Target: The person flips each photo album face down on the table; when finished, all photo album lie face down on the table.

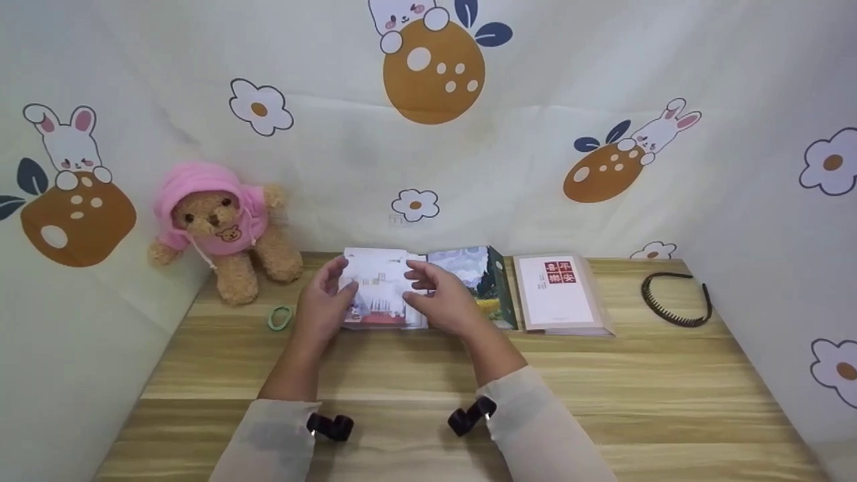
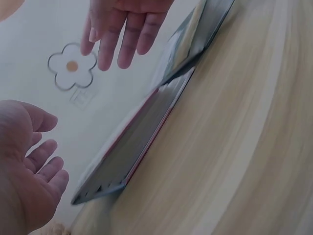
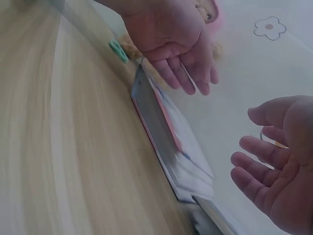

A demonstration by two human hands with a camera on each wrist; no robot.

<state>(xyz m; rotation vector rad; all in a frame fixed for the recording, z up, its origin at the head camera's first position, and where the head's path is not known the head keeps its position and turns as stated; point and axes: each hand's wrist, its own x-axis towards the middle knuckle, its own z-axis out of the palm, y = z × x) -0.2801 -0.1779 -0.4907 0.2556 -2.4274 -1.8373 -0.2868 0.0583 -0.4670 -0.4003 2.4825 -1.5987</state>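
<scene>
A tent-shaped desk calendar point(image 1: 378, 268) with a white illustrated face stands at the back middle of the table. My left hand point(image 1: 325, 301) is at its left side, fingers loosely bent, and my right hand point(image 1: 445, 298) is over its right side. In the left wrist view, neither the left hand point(image 2: 29, 166) nor the right hand point(image 2: 129, 24) grips anything. The right wrist view shows the two palms facing across the calendar point(image 3: 159, 127); whether a fingertip touches it, I cannot tell. Partly behind my right hand stands a second calendar point(image 1: 499, 281) with a painted landscape.
To the right stands a white calendar point(image 1: 556, 301) with red characters, then a black toothed headband point(image 1: 669, 314). A teddy bear point(image 1: 224, 231) in a pink hoodie sits at the back left, near a green ring-shaped band point(image 1: 279, 318). A printed cloth point(image 1: 335, 167) hangs behind the table.
</scene>
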